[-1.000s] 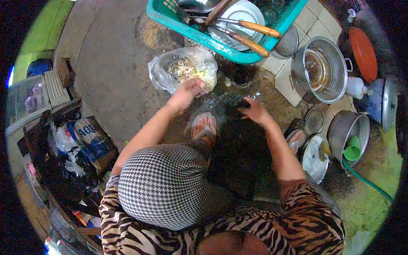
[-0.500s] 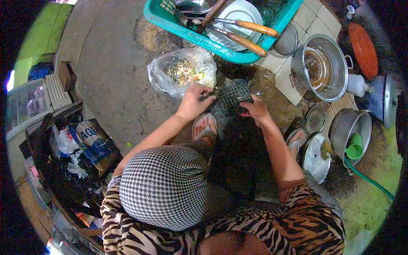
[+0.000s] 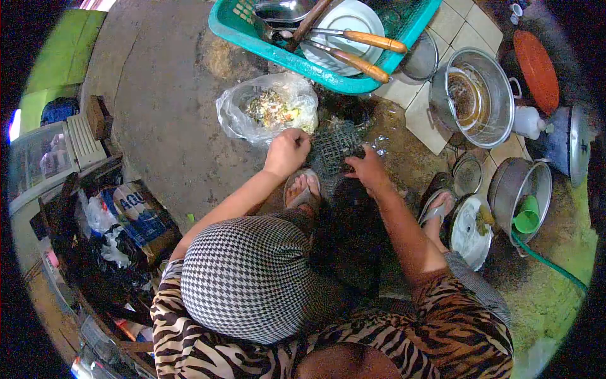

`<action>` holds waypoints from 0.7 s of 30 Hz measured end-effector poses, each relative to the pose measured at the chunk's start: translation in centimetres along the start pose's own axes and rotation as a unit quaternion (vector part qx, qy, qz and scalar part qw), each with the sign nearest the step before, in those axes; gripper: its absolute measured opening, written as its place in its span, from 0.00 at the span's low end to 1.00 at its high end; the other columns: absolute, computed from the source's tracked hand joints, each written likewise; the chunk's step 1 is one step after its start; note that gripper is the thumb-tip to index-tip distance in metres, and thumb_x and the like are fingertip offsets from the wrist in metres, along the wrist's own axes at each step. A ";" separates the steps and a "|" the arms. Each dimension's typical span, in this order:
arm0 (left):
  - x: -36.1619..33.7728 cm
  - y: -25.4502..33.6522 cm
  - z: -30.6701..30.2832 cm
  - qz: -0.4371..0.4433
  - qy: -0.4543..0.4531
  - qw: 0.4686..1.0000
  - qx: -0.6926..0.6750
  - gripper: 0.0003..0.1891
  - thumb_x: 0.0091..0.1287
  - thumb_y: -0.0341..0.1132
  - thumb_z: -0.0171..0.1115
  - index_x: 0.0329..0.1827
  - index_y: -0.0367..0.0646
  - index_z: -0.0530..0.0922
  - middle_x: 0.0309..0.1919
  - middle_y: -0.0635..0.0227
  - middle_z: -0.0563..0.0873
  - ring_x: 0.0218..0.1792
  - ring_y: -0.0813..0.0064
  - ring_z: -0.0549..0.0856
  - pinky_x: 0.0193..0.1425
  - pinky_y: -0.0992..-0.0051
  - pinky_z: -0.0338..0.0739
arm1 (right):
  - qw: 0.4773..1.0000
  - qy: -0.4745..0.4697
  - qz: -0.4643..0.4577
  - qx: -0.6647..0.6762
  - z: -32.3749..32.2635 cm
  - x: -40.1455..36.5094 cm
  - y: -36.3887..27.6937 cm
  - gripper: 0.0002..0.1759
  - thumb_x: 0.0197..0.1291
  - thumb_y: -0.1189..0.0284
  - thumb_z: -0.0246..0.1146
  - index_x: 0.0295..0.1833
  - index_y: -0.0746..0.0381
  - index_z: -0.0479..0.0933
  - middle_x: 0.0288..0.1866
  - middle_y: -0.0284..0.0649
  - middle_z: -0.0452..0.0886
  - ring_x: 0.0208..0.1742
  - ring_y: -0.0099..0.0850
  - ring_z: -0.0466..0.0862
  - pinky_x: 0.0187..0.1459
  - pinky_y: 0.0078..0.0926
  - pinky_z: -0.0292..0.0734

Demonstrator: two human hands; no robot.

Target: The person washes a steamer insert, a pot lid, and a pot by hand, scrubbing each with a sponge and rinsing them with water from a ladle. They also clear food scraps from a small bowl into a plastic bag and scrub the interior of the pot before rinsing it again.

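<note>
A dark mesh grate [image 3: 334, 148] lies on the wet floor in front of my feet. My left hand [image 3: 288, 153] is just left of it, fingers curled closed; whatever they hold is hidden. Right above that hand sits a clear plastic bag [image 3: 235, 114], its mouth spread around mixed food scraps [image 3: 276, 108]. At the grate's right edge is my right hand [image 3: 370, 172], thumb and fingers apart, with nothing visible between them.
A teal basket [image 3: 265, 60] holds plates and wooden-handled utensils. To the right stand a large metal pot [image 3: 508, 95], another pot [image 3: 499, 196] with a green cup [image 3: 526, 215], a metal lid [image 3: 464, 237] and a green hose [image 3: 555, 271]. A cluttered bin [image 3: 82, 234] is at left.
My left hand has drawn slightly away from the grate, its fingers curling in. My right hand has shifted a little left and its fingers have spread apart. The view has shifted slightly.
</note>
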State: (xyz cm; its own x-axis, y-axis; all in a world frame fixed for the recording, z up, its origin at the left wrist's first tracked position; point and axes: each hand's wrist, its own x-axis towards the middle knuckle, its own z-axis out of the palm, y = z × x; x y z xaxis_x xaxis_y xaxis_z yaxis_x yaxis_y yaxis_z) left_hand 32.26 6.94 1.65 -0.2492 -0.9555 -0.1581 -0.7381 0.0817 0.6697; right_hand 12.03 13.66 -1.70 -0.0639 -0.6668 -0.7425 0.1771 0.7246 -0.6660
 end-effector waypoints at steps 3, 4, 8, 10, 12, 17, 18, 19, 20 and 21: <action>0.1 -0.1 -0.1 -0.034 -0.028 0.999 -0.032 0.06 0.54 0.33 0.60 0.29 0.39 0.79 0.31 0.51 0.82 0.34 0.52 0.82 0.41 0.62 0.76 | 1.000 0.003 0.009 0.015 -0.2 0.7 1.0 0.29 0.55 0.81 0.59 0.63 0.69 0.58 0.50 0.48 0.74 0.44 0.38 0.80 0.35 0.34 0.84; 0.0 0.1 -0.2 -0.022 -0.028 0.999 -0.025 0.06 0.53 0.33 0.60 0.29 0.38 0.79 0.30 0.51 0.82 0.34 0.52 0.82 0.41 0.62 0.76 | 1.000 0.013 0.011 0.010 -0.3 0.9 1.3 0.29 0.55 0.81 0.59 0.62 0.69 0.59 0.50 0.47 0.74 0.44 0.38 0.80 0.35 0.34 0.85; 0.0 0.7 -0.9 -0.069 -0.083 0.992 -0.062 0.07 0.53 0.33 0.60 0.29 0.38 0.79 0.27 0.52 0.82 0.31 0.53 0.83 0.37 0.64 0.76 | 1.000 0.011 -0.022 -0.018 -0.5 1.5 2.3 0.27 0.55 0.81 0.59 0.62 0.66 0.62 0.50 0.46 0.74 0.44 0.38 0.79 0.33 0.34 0.85; -0.3 0.8 -0.9 -0.041 -0.052 0.997 -0.039 0.07 0.53 0.33 0.61 0.29 0.38 0.79 0.26 0.52 0.82 0.29 0.54 0.82 0.36 0.65 0.76 | 0.998 0.041 -0.023 -0.050 -1.1 2.0 2.4 0.26 0.55 0.81 0.59 0.61 0.65 0.63 0.49 0.46 0.75 0.43 0.38 0.79 0.32 0.34 0.85; 0.1 0.5 -1.2 -0.011 -0.022 1.000 -0.016 0.07 0.54 0.33 0.61 0.30 0.38 0.79 0.25 0.52 0.82 0.28 0.54 0.82 0.34 0.66 0.76 | 0.994 0.073 -0.023 -0.081 -2.8 2.6 3.5 0.25 0.56 0.81 0.59 0.61 0.64 0.64 0.49 0.46 0.75 0.43 0.38 0.79 0.32 0.33 0.84; 3.7 -1.3 -5.9 -0.039 0.051 0.998 0.028 0.11 0.59 0.37 0.59 0.32 0.36 0.80 0.29 0.50 0.82 0.32 0.53 0.83 0.38 0.63 0.76 | 0.950 0.128 -0.059 -0.279 -16.8 6.7 10.0 0.25 0.50 0.80 0.61 0.57 0.67 0.68 0.45 0.49 0.78 0.43 0.40 0.80 0.30 0.34 0.82; 4.6 -2.6 -6.7 -0.029 0.058 0.995 0.079 0.12 0.60 0.39 0.59 0.33 0.37 0.81 0.30 0.50 0.83 0.34 0.53 0.83 0.39 0.62 0.76 | 0.941 0.110 -0.024 -0.318 -19.0 5.6 8.4 0.25 0.49 0.78 0.62 0.55 0.68 0.68 0.45 0.51 0.78 0.42 0.43 0.81 0.33 0.37 0.81; 5.1 -3.3 -7.2 -0.053 0.051 0.991 0.109 0.13 0.61 0.40 0.58 0.34 0.37 0.81 0.30 0.50 0.83 0.34 0.52 0.82 0.40 0.62 0.76 | 0.881 0.162 0.007 -0.445 -20.9 5.1 8.2 0.23 0.49 0.76 0.63 0.53 0.68 0.69 0.44 0.53 0.78 0.42 0.46 0.80 0.38 0.39 0.79; 5.5 -3.9 -7.7 -0.076 0.043 0.986 0.140 0.14 0.61 0.41 0.57 0.35 0.37 0.81 0.31 0.50 0.83 0.34 0.51 0.82 0.42 0.61 0.77 | 0.800 0.209 0.038 -0.561 -22.0 4.7 8.2 0.22 0.49 0.74 0.63 0.51 0.68 0.71 0.43 0.55 0.78 0.42 0.49 0.80 0.42 0.41 0.77; 5.9 -5.2 -8.0 -0.086 0.002 0.972 0.217 0.13 0.63 0.38 0.53 0.44 0.41 0.80 0.39 0.50 0.82 0.37 0.50 0.82 0.44 0.60 0.77 | 0.800 0.212 0.040 -0.559 -22.1 3.9 7.0 0.22 0.49 0.74 0.63 0.51 0.68 0.71 0.43 0.55 0.78 0.42 0.49 0.80 0.42 0.41 0.77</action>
State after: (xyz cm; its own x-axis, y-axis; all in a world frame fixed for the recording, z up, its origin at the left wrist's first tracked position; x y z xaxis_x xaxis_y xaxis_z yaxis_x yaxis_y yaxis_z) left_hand 39.65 -1.38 3.09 -0.0970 -0.9664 -0.2380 -0.9641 0.0319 0.2634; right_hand -8.65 20.03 -10.85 -0.4660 -0.6627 -0.5863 -0.7776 0.6228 -0.0860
